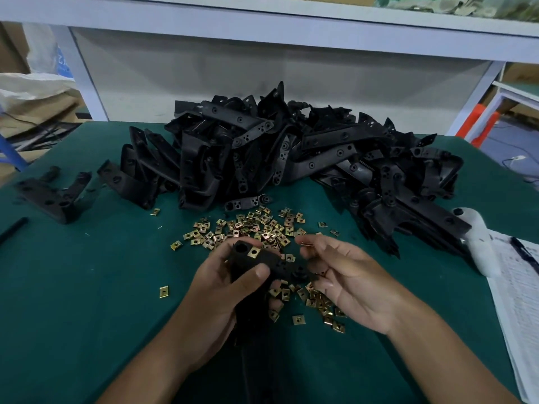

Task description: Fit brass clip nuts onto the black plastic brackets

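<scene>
My left hand (221, 282) grips a black plastic bracket (268, 262) above the green table, thumb across its top. One brass clip nut (253, 252) sits fitted on the bracket next to its round socket. My right hand (344, 272) is just right of the bracket, palm up, and pinches a brass clip nut (306, 244) between thumb and fingertip. Loose brass clip nuts (256, 228) lie scattered on the mat beyond and under my hands. A big heap of black brackets (291, 153) fills the far middle of the table.
Two separate black brackets (55, 193) lie at the far left of the green mat (87, 287). A white device (478, 237) and printed papers (519, 301) sit at the right edge. A grey shelf frame (262, 18) spans the back.
</scene>
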`<state>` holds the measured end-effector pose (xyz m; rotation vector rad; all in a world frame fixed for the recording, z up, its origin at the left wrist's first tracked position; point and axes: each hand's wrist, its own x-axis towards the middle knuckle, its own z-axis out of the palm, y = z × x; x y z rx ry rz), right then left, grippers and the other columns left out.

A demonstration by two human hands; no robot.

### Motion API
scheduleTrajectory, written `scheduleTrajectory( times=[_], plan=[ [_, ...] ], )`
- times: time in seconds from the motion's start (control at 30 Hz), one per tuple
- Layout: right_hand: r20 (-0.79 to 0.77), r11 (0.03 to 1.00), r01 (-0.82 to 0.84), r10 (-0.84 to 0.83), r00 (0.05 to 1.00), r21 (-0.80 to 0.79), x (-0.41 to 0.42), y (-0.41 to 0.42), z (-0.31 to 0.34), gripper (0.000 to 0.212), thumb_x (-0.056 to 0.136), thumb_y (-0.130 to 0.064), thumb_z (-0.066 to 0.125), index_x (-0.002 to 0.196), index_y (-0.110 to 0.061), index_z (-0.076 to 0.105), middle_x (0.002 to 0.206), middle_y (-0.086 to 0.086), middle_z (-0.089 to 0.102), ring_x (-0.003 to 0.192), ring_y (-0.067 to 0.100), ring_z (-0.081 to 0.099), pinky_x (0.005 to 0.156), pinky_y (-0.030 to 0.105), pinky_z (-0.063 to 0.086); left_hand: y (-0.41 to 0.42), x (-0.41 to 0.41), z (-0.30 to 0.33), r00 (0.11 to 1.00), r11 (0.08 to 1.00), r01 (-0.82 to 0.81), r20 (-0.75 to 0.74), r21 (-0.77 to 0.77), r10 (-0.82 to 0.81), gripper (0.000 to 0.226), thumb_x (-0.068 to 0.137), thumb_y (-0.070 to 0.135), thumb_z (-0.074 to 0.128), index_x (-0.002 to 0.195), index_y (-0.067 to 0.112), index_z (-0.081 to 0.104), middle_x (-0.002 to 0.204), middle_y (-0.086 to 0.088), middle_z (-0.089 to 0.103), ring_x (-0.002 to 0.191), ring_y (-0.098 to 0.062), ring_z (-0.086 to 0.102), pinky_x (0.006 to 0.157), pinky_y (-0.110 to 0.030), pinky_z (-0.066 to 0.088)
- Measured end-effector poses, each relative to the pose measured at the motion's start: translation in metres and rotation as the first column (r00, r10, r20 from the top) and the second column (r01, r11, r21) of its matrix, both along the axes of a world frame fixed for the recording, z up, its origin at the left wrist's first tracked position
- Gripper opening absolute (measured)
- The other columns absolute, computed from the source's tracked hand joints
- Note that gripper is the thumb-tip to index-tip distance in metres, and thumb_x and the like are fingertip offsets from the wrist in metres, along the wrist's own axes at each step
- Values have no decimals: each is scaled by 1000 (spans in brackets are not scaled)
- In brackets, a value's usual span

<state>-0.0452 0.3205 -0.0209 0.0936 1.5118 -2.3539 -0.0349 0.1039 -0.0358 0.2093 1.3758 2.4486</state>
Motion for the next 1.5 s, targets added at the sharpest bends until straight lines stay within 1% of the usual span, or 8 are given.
scheduleTrajectory(
  times=[0.1,0.27,0.5,1.03,1.2,1.3,1.4,1.5],
  plan=[
    [-53,994,-13,19,998,112,1,-2,0,28,80,-29,70,102,-14,79,86,0,69,69,7,54,69,29,33,1,1,-1,997,997,-16,-71,-80,10,37,73,12,87,104,18,66,95,-15,72,78,-27,70,64,-37,60],
    [-77,978,-15,32,997,210,6,-9,-1,23,76,-38,73,87,-18,78,86,4,66,83,25,49,71,36,33,1,2,0,990,986,-51,-137,-158,29,40,68,15,87,103,19,67,87,-14,73,71,-27,69,58,-35,59],
    [-179,970,-11,55,982,242,11,-13,3,7,83,-19,70,84,-13,69,69,-5,63,56,2,52,50,14,37,1,2,0,986,979,-72,-160,-191,41,43,67,15,88,104,17,65,87,-13,71,71,-24,67,57,-33,58],
    [-206,948,-3,72,976,319,13,-14,7,15,79,-25,72,82,-11,67,60,-14,60,51,-2,47,47,10,35,4,3,3,982,977,-71,-185,-199,34,41,68,-3,88,98,17,67,88,-9,72,68,-21,66,55,-31,57],
    [-246,943,-4,91,965,333,12,-12,5,19,78,-41,76,78,-22,74,63,-12,61,53,-1,48,54,13,38,3,4,2,979,977,-79,-201,-199,38,39,68,14,87,100,16,65,88,-10,72,67,-23,65,58,-31,57],
    [-283,930,15,96,954,366,10,-9,3,35,77,-62,75,82,-27,77,71,-7,62,56,3,42,65,25,35,1,3,2,975,973,-93,-216,-211,47,41,70,17,87,102,13,62,91,-12,72,65,-25,64,60,-32,58],
    [-316,931,14,109,943,364,10,-6,4,46,75,-69,72,93,-27,79,82,-7,67,61,2,45,62,19,38,0,3,2,969,972,-112,-240,-208,60,39,72,18,87,102,15,63,96,-13,72,70,-24,66,61,-33,59],
    [-334,919,13,130,933,395,11,-6,6,45,78,-67,71,97,-27,79,78,-13,65,62,0,47,62,16,40,0,3,1,967,974,-108,-247,-200,56,35,73,18,86,101,20,65,97,-9,73,74,-22,67,62,-32,59]
  ],
)
